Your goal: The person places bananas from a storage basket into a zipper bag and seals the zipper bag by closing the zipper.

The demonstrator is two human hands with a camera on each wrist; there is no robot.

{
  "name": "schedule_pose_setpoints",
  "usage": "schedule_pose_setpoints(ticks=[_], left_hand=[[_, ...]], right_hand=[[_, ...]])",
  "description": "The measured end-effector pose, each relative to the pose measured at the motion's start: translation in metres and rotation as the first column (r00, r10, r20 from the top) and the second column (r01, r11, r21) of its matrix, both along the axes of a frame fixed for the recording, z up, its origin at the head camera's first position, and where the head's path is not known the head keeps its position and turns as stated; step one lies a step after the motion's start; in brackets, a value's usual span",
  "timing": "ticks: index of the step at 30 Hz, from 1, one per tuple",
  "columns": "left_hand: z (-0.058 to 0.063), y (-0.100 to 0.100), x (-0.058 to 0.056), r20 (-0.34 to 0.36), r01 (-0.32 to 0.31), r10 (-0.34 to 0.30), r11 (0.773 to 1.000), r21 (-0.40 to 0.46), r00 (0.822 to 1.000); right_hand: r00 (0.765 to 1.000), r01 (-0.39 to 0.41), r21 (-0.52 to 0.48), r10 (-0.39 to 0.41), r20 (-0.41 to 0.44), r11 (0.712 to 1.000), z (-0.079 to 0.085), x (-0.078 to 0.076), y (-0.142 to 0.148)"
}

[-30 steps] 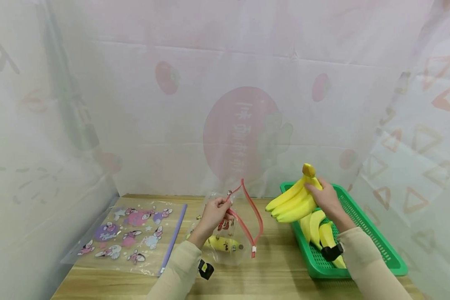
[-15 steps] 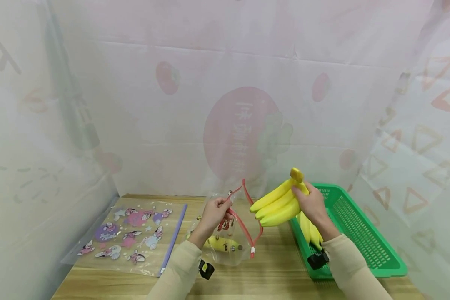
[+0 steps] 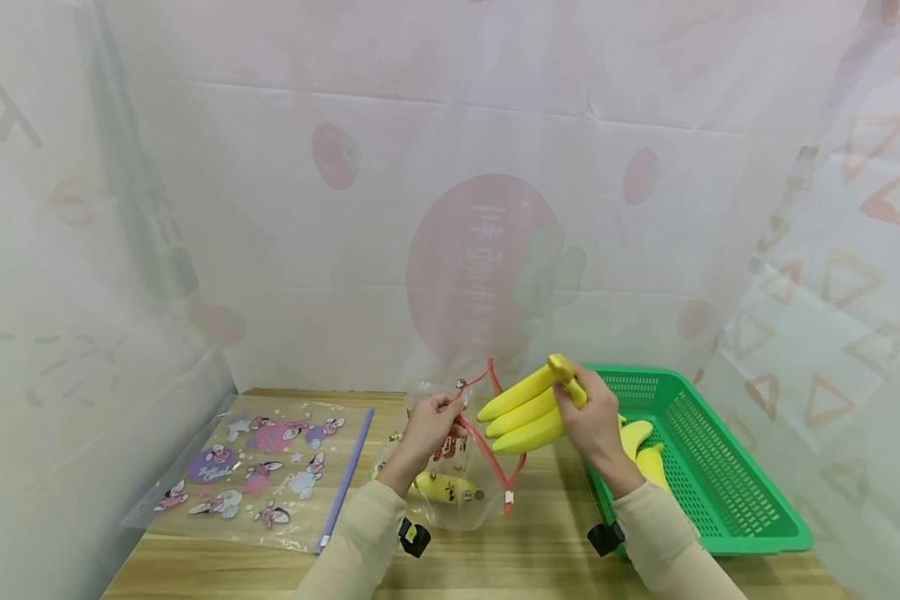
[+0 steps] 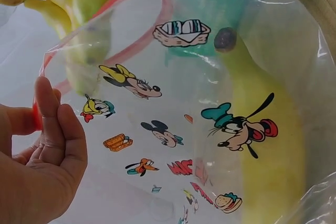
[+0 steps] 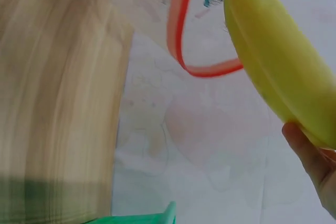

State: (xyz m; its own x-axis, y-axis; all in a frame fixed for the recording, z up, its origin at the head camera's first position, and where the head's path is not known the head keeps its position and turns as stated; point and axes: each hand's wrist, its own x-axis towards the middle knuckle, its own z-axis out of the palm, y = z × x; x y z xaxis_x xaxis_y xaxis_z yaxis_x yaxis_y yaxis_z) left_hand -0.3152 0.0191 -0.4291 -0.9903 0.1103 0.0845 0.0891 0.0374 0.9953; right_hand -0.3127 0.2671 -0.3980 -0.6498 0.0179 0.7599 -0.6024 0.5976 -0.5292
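My left hand (image 3: 429, 429) pinches the red-edged rim of a clear zip bag (image 3: 461, 510) printed with cartoon figures. The bag's mouth gapes toward the right, and a single banana (image 4: 268, 124) lies inside it. My right hand (image 3: 591, 417) grips a bunch of bananas (image 3: 527, 412) near the stem, its tips pointing left at the bag's mouth. In the left wrist view the bunch shows at the upper left, partly behind the clear film. In the right wrist view one banana of the bunch overlaps the red zip edge (image 5: 178, 24).
A green plastic basket (image 3: 776, 508) with more bananas (image 3: 651, 465) stands at the right, partly behind my right forearm. On the left a second clear bag (image 3: 270, 467) with a purple zip lies flat on the wooden table (image 3: 525, 567). Printed white sheets (image 3: 450, 125) enclose the back and sides.
My right hand has carried the banana bunch left, from over the basket to the bag's mouth. My left hand stays in place, holding the bag's rim.
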Motion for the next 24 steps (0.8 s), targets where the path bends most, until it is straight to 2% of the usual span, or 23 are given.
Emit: schedule_pose_setpoints(ticks=[4, 15, 20, 24], left_hand=[[0.001, 0.001, 0.0, -0.008, -0.019, 0.019, 1.0, -0.017, 1.0], [0.004, 0.003, 0.001, 0.001, -0.006, 0.006, 1.0, 0.003, 1.0], [0.003, 0.004, 0.0, 0.002, -0.004, 0.004, 1.0, 0.001, 1.0], [0.002, 0.005, -0.001, -0.009, -0.013, 0.013, 1.0, 0.004, 1.0]], right_hand=[[0.999, 0.013, 0.07, -0.011, -0.038, 0.997, -0.011, -0.001, -0.01], [0.999, 0.04, 0.119, -0.044, 0.029, 0.992, -0.035, -0.001, -0.034], [0.991, 0.029, 0.167, -0.05, 0.125, 0.986, -0.039, 0.0, -0.041], [0.975, -0.018, 0.183, -0.023, 0.22, 0.983, -0.039, 0.003, -0.042]])
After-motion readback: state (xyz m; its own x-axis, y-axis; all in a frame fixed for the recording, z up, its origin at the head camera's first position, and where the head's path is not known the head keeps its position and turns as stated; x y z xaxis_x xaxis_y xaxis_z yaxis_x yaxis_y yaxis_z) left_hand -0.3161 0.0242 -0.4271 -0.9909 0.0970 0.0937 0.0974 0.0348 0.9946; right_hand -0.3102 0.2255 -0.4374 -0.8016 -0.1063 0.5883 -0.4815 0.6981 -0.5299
